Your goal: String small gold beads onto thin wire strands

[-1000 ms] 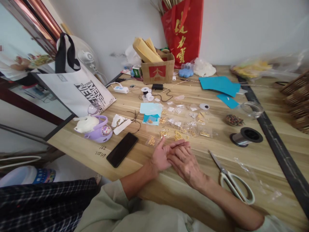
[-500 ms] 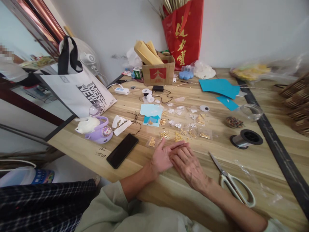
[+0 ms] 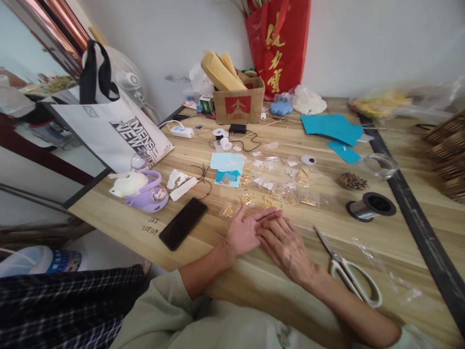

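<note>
My left hand [image 3: 242, 235] is turned palm up above the table, its thumb and fingers stretched out. Across its palm and fingers lies my right hand [image 3: 286, 247], back upward, with loosely bent fingers touching the left ones. Nothing shows in either hand, though the spot where they meet is partly covered. Just beyond the fingertips are small clear bags of gold beads [image 3: 247, 199], and farther back lie bags of silver beads [image 3: 268, 185]. Scissors [image 3: 337, 261] with pale handles rest slightly apart on the right. A black phone [image 3: 183, 224] lies left of my left hand.
A wire spool [image 3: 370, 207] and a pile of dark beads [image 3: 353, 182] stand at right. A purple teapot-shaped thing [image 3: 147, 194] and a white bag [image 3: 119, 128] occupy the left. Behind are blue sheets [image 3: 332, 128], a cardboard box [image 3: 238, 104] and a red bag [image 3: 279, 48].
The view has shifted slightly, so the table's things sit a little higher in it. Both hands stay together in nearly the same pose.
</note>
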Action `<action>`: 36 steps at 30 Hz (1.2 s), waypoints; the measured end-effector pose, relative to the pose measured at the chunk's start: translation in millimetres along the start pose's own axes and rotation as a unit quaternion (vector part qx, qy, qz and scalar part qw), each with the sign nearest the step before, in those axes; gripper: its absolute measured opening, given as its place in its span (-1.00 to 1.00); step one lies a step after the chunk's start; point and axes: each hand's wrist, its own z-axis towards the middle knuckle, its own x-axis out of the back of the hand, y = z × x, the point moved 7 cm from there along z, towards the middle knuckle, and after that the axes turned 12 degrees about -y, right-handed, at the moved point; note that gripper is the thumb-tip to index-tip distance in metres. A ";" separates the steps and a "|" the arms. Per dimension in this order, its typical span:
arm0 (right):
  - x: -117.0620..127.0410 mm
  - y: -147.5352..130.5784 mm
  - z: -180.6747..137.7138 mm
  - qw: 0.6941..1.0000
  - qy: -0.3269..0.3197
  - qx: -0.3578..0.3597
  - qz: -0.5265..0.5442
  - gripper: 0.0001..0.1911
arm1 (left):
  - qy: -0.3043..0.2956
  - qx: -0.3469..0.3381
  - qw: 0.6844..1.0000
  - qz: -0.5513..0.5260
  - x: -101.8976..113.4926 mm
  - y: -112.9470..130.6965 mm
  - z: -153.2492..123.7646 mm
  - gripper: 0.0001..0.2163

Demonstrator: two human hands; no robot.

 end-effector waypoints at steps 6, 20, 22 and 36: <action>4.7 -0.1 1.5 1.000 0.002 0.012 0.006 -0.82 | -0.014 -0.010 1.000 -0.016 -2.3 3.4 -0.4 -0.28; 9.6 4.5 0.5 0.999 0.024 0.018 0.036 -0.85 | -0.005 -0.020 1.000 -0.011 -4.5 5.0 0.1 -0.27; 10.1 1.5 -0.5 0.998 0.027 0.036 0.038 -0.84 | -0.012 -0.022 1.000 -0.007 -5.7 5.8 0.3 -0.27; 2.7 -13.9 -8.3 0.993 0.021 0.113 -0.016 -0.69 | -0.044 -0.036 0.998 0.027 -12.9 12.4 0.8 -0.24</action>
